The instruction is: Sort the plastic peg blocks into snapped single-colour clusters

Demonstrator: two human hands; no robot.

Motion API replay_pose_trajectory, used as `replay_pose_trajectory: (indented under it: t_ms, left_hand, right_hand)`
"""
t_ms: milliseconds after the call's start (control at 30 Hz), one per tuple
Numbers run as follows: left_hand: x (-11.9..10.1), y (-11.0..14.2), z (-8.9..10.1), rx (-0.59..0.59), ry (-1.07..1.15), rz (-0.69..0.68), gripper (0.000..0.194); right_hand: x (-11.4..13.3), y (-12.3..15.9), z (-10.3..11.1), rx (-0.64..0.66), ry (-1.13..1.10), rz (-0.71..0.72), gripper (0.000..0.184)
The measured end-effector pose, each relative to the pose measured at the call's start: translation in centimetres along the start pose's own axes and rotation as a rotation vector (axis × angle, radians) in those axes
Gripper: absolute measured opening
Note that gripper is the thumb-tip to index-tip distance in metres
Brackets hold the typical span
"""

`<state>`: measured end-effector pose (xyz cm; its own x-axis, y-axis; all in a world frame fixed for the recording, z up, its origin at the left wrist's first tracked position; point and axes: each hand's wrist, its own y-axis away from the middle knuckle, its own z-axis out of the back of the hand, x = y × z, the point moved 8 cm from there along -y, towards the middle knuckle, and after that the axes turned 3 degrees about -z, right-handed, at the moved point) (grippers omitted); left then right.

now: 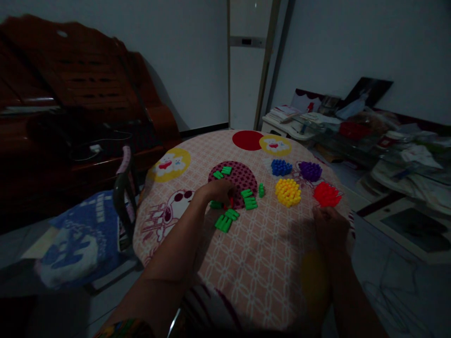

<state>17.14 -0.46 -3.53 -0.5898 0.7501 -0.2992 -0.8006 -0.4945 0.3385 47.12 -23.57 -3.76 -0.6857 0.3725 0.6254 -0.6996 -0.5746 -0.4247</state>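
My left hand [221, 190] reaches over the dark red patterned circle, its fingers closed on a small red plastic piece [230, 203]. Around it lie groups of small green plastic pieces [223, 223], set side by side. More green pieces [249, 199] rest to its right, and others [226, 170] lie beyond it. My right hand [330, 225] is at the near edge of a pile of red pieces [327, 193], its fingers curled closed. Whatever is between those fingers is hidden. A yellow pile [288, 192] sits left of the red one, with blue [281, 167] and purple [310, 171] piles behind.
A patterned cloth covers the round table [253, 263]. On the left stand a chair [123, 188] and a wooden bench [88, 89]. Cluttered glass shelving [352, 136] runs along the right, and a tall white cabinet [248, 80] is at the back.
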Motion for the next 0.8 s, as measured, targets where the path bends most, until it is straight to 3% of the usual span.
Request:
replay_pose_trajectory:
  t_ms: [133,300,367,500,633,800]
  left_hand:
    - [-1.0,-0.1,0.0,0.019,-0.001,-0.013,0.030]
    - [-2.6,0.5,2.7,-0.269,0.336,-0.159,0.015]
    - [-3.6,0.5,3.0,-0.320,0.528,-0.238,0.016]
    - [-6.6,-0.6,1.8,-0.288,0.786,-0.349,0.019]
    - [-9.8,-2.1,0.0,-0.276,0.853,-0.381,0.018]
    - [-12.1,-2.6,-1.0,-0.287,0.926,-0.405,0.021]
  right_hand:
    - [0.3,0.1,0.0,-0.007,-0.025,-0.017,0.032]
    - [1.2,0.5,0.1,-0.009,-0.061,-0.033,0.031]
    - [2.1,0.8,-0.2,0.034,-0.100,-0.012,0.032]
    - [5.0,2.2,-1.2,0.168,-0.242,0.041,0.028]
    - [9.0,4.1,-2.7,0.323,-0.352,0.147,0.023]
    - [12.0,5.3,-3.7,0.384,-0.255,0.275,0.021]
